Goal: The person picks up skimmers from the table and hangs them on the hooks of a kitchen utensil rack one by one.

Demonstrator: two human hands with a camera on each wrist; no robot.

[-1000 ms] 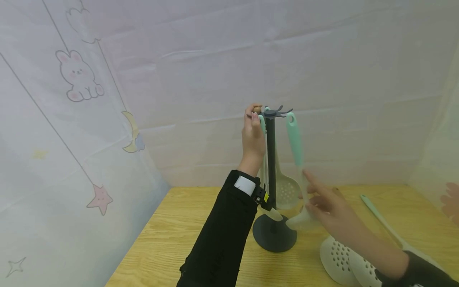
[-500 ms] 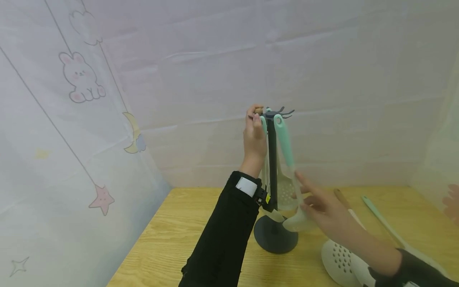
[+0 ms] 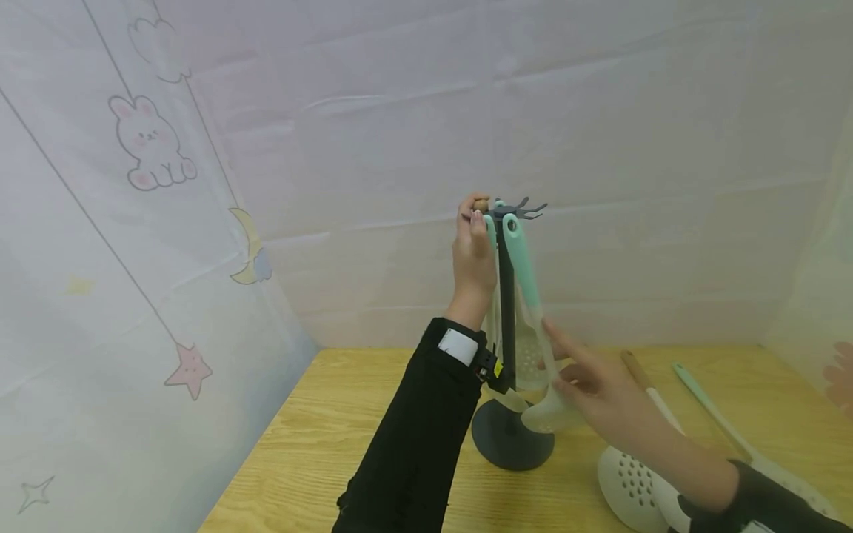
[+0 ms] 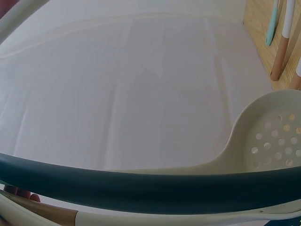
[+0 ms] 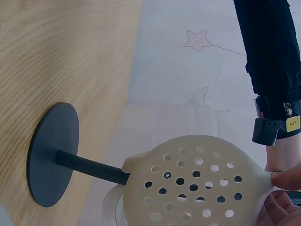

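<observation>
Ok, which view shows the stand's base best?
The right wrist view: the whole round dark base sits flat on the wood table, with the pole rising from it. The head view shows the base partly behind the left sleeve and a ladle. The left wrist view shows only the pole, no base.

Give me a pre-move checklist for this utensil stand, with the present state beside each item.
1. Left hand holds the top of the stand by a wooden-tipped handle: ok.
2. Stand base sits flat on the wooden table: ok.
3. Mint-handled utensil hangs from a top hook: ok, its eyelet sits at the hook.
4. Right hand touches that utensil's pale head near the base: ok; whether it grips cannot tell.
5. Perforated skimmer hangs on the stand, apart from the table: ok.
6. Loose utensils lie on the table right of the stand, under the right arm: not ok, they may be in the way.
</observation>
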